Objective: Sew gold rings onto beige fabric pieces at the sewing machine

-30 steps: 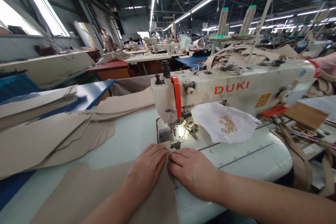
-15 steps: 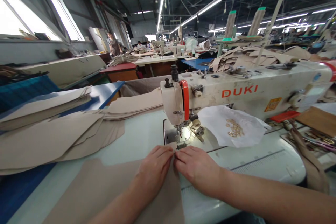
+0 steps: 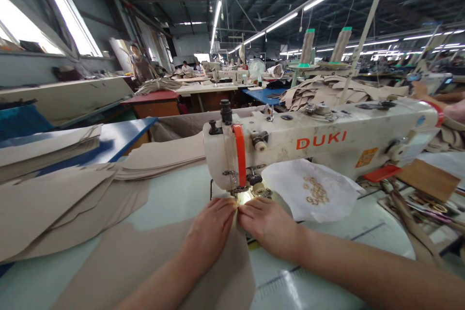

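Observation:
A large beige fabric panel (image 3: 145, 256) lies on the pale table in front of the white sewing machine (image 3: 283, 140). My left hand (image 3: 212, 227) is closed on the panel's edge just below the needle area. Close beside it, my right hand (image 3: 267, 223) pinches the same edge, and the fingertips of both hands nearly meet. The needle and presser foot are mostly hidden behind my fingers, where a small lamp glows. On the machine bed, right of my hands, a white sheet (image 3: 279, 184) carries several gold-coloured metal rings (image 3: 317, 193).
Stacks of cut beige panels (image 3: 54, 208) spread over the left side. Thread cones (image 3: 340, 44) stand behind the machine, near a heap of beige pieces (image 3: 327, 91). Tools and scissors (image 3: 428, 210) lie at the right. A person (image 3: 141, 64) stands in the far left background.
Both hands and the held panel edge have moved forward, closer under the machine head, now covering the needle plate. The camera view has shifted slightly.

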Tool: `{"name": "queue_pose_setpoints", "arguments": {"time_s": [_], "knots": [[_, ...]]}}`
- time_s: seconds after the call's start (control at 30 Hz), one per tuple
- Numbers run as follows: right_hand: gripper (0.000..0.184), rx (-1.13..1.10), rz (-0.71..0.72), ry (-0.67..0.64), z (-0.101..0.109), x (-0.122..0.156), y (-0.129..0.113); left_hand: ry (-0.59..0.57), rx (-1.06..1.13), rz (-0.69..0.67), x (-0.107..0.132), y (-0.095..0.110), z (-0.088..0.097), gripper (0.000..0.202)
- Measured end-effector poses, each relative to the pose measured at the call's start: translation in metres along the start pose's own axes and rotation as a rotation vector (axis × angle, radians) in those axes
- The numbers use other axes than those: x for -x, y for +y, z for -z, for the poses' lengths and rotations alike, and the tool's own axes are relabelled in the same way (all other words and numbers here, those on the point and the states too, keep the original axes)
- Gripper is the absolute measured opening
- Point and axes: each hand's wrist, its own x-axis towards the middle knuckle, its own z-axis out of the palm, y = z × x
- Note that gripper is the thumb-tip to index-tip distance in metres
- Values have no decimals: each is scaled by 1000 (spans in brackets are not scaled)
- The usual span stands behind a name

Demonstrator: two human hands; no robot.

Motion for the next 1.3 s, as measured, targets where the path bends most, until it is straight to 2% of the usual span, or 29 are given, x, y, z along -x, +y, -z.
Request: {"name": "queue_pose_setpoints", "arguments": {"time_s": [0.5, 0.9, 1.3], "knots": [[5, -15, -53, 10, -3, -6, 4, 17, 6, 1, -3, -15, -4, 20], [5, -30, -73, 3, -2, -7, 4, 81, -6, 7, -7, -14, -2, 23], [6, -42, -64, -2, -3, -7, 2, 70, 6, -14, -6, -14, 0, 25]]}}
